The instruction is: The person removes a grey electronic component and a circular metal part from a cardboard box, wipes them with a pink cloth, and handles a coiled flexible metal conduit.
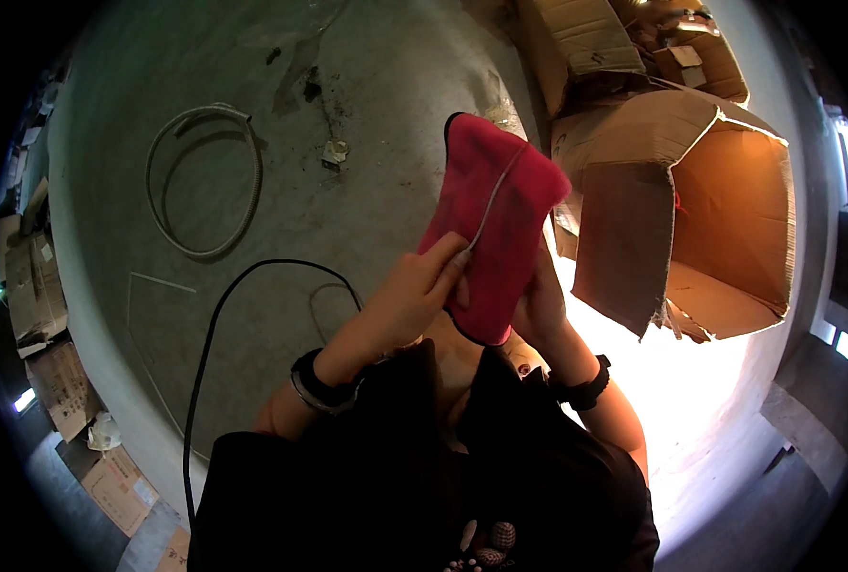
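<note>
Head view. A red pouch (490, 224) is held up in front of the person, above a grey concrete floor (367, 86). Its long axis runs from lower centre up and slightly left; the upper end points away from the person toward the top of the picture, and the lower end sits between the two hands. A dark trim edges it, and a thin pale cord (493, 195) runs down its face from the upper right to the left hand's fingertips.

Left hand (414, 296): closed on the pouch's lower left edge, thumb and fingers pinching the cord end against the fabric. A dark band circles the wrist.

Right hand (543, 305): mostly hidden behind the pouch, gripping its lower right side; fingers curled round the fabric, how far cannot be told. A dark band is on this wrist too.

Surroundings: a large open cardboard box (691, 210) lies on its side just right of the pouch, with more cartons (624, 38) beyond it. A coiled grey hose (204, 176) lies on the floor well to the left, and a black cable (216, 329) curves across the floor toward the person
</note>
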